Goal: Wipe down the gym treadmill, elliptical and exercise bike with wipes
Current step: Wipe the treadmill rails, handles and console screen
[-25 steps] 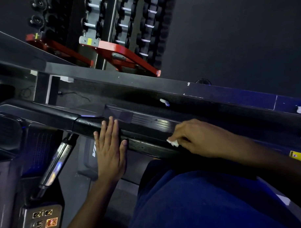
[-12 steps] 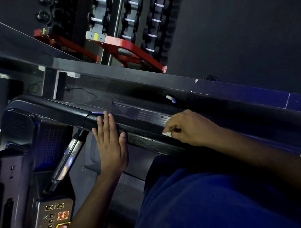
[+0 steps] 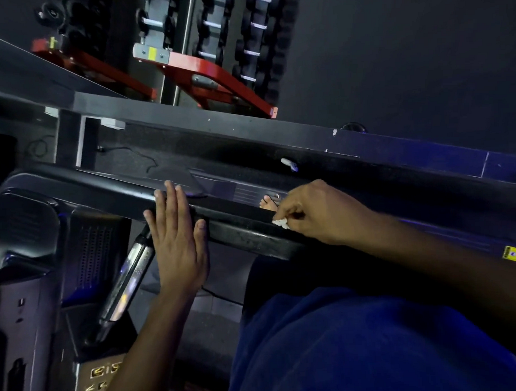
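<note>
Starting at the far left of our view, the control console (image 3: pixel 25 262) with its lit buttons sits well to the left of our left hand (image 3: pixel 178 242), and a chrome bar (image 3: pixel 128 279) slants down just beside that wrist. The left hand lies flat, fingers straight and together, palm pressed on the dark side rail (image 3: pixel 246 233) of the machine; it holds nothing and has kept the same bracing spot over the last second.

Moving right along the rail, our right hand (image 3: pixel 316 213) has its fingers curled, pinching a small crumpled white wipe (image 3: pixel 280 223) against the rail's near edge. A second ago that hand was further along the rail from the left hand; now the gap between the two has narrowed, and less of the wipe shows beneath the fingers. Just beyond the right hand's knuckles, the glossy panel (image 3: pixel 221 187) throws back a reflection of fingers.

We judge this to mean a wiping stroke is travelling along the rail toward the bracing hand, so this strip is nearly covered. We cannot tell which machine this is for certain, though the long rail suggests the treadmill; the other machines are not visible, so most of the task probably lies ahead. Above both hands, a red dumbbell rack (image 3: pixel 211 68) stands well apart.
</note>
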